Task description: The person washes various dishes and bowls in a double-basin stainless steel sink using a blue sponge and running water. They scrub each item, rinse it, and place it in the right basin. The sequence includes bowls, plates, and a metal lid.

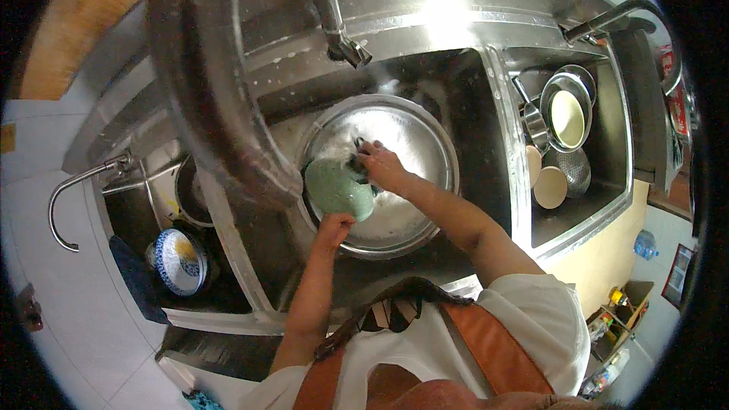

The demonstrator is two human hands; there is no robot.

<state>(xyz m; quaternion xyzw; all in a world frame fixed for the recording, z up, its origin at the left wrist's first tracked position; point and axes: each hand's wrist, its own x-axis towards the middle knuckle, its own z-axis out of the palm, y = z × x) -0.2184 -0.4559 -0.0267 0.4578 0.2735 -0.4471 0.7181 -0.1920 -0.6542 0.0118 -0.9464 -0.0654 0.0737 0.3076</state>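
Observation:
A wide stainless steel basin [418, 131] sits in the middle sink compartment [484, 193]. Over its left part is a wet, pale green dish [333, 191], tilted, its near edge gripped by my left hand [336, 229]. My right hand [383, 166] is closed around a dark scrubber [357, 169], which meets the dish's upper right side. Whitish water or foam blurs the area just above the dish. What exactly the scrubber is made of cannot be told.
A faucet [347, 48] hangs above the basin, and a blurred large metal pipe [211, 80] crosses the left foreground. The right compartment holds a cream bowl [568, 117], a ladle [534, 119] and a perforated strainer [572, 171]. Blue-and-white bowls [181, 262] stand in the left compartment.

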